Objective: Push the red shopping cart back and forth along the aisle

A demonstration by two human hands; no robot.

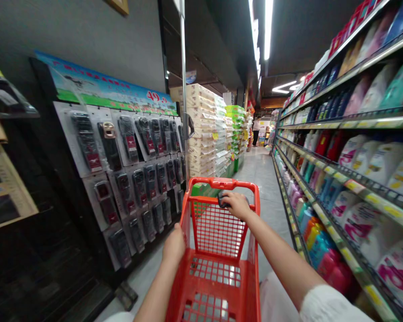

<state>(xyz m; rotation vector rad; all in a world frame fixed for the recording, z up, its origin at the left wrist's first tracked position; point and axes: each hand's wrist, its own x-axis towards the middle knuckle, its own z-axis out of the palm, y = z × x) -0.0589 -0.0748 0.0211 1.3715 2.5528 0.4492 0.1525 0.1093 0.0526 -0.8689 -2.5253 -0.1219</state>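
Note:
A red plastic shopping basket cart with grid walls stands in front of me, its inside showing only bare red grid. My left hand is closed on the cart's left rim, the thumb on top and the other fingers mostly hidden. Over at the far end, my right hand reaches across the cart with its fingers curled round a small dark object, just below the raised red bar. The hand covers much of that object, so its kind is unclear.
Packaged belts hang on a display board at left. Behind a metal pole are stacked cartons and green packs. Bottle-filled shelves line the right. A person stands down the tiled aisle.

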